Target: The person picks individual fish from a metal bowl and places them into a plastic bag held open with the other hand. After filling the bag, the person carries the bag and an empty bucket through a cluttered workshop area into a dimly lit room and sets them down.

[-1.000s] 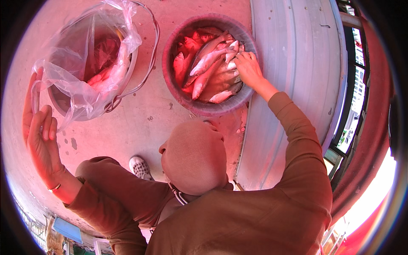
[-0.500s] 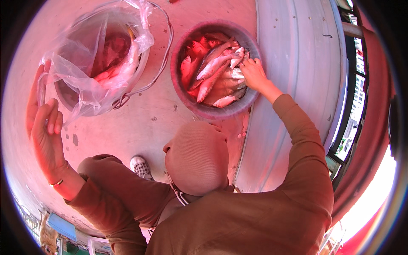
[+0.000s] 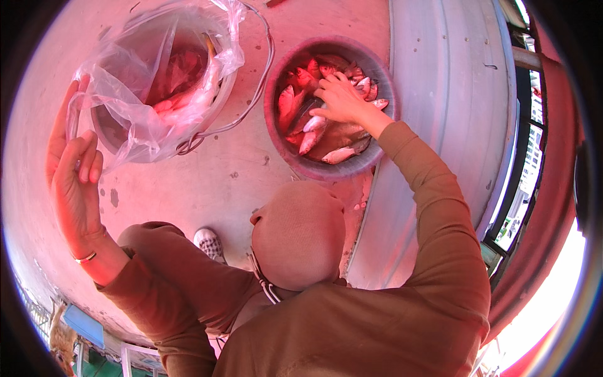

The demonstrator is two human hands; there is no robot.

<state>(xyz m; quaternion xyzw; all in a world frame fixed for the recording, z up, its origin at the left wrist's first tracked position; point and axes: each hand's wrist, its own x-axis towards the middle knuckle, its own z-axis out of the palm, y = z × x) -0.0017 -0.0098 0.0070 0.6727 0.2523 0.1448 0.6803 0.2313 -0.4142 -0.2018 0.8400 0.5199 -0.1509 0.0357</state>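
Observation:
My left hand (image 3: 76,154) is closed on the edge of a clear plastic bag (image 3: 141,129), its fingers partly curled and the film running past them. The bag lines a round bucket (image 3: 113,129), with pale fish (image 3: 191,103) lying inside. To the right stands a round basin (image 3: 274,125) of wet, silvery fish (image 3: 339,154). My right hand (image 3: 344,100) reaches into it from the right, palm down. Its bent fingers are closed over fish in the middle of the heap; the part under the palm is hidden.
A cord or wire handle (image 3: 267,69) loops beside the bucket. Pale, stained floor (image 3: 188,182) lies around both containers. A ridged metal panel (image 3: 440,113) runs along the basin's right side. My checkered shoe (image 3: 208,242) is below, between the containers and me.
My right hand has moved left from the basin's right rim to over the middle of the fish, and several fish there have shifted. My left hand keeps its hold on the bag.

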